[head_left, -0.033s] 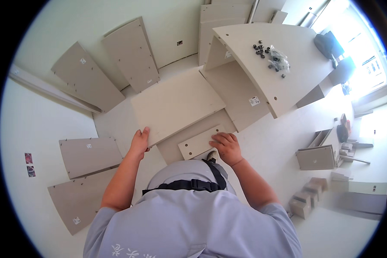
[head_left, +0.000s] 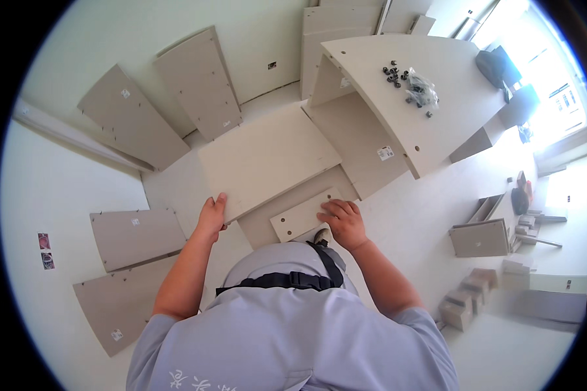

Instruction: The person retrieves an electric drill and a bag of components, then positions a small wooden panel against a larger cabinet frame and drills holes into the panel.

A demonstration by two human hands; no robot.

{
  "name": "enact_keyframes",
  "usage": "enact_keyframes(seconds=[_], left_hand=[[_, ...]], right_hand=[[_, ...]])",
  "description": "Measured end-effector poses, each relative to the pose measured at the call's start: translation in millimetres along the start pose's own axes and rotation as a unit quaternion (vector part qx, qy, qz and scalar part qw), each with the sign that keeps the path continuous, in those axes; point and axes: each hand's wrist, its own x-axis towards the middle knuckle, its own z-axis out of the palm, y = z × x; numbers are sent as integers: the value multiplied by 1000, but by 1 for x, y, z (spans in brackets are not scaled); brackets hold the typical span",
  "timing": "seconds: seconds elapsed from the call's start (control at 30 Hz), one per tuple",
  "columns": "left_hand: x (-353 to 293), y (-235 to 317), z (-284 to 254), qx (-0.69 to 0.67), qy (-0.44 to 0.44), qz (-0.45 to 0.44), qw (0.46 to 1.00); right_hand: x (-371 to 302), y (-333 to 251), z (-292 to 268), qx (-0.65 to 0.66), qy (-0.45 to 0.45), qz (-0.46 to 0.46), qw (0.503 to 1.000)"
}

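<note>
My left hand (head_left: 212,214) grips the near left corner of a wide cream furniture panel (head_left: 267,159), its thumb on top and its fingers curled under the edge. The panel's far right end lies beside an open cabinet box. My right hand (head_left: 346,223) holds the right end of a narrow cream board (head_left: 299,218) with bent fingers. Round dark holes show near that board's ends, and my fingers cover part of its right end. Both pieces lie over a larger flat panel (head_left: 257,231) close in front of me.
At the right stands the cabinet (head_left: 372,124); dark round fittings (head_left: 392,77) and a clear plastic bag (head_left: 422,90) lie on its top. Loose panels (head_left: 134,117) lean along the left wall. Farther right are a small drawer-like box (head_left: 479,238) and stacked blocks (head_left: 460,306).
</note>
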Motion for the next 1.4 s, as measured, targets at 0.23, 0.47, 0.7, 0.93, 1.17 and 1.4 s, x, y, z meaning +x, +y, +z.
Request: enact_keyframes(seconds=[0.23, 0.47, 0.7, 0.93, 1.17, 1.4], left_hand=[[-6, 5, 5, -6, -1, -1, 1000], [-3, -2, 3, -20, 16, 0, 1000], [-8, 15, -6, -22, -16, -24, 999], [-11, 21, -6, -20, -14, -26, 999], [-3, 18, -12, -4, -24, -28, 999], [-12, 30, -13, -14, -32, -32, 999]], right_hand=[[0, 3, 5, -27, -77, 75, 994], [21, 14, -8, 42, -155, 167, 973], [31, 39, 1, 61, -157, 114, 979], [36, 44, -11, 35, -136, 65, 988], [29, 38, -33, 190, -182, 159, 951], [49, 49, -8, 78, 19, 206, 975]])
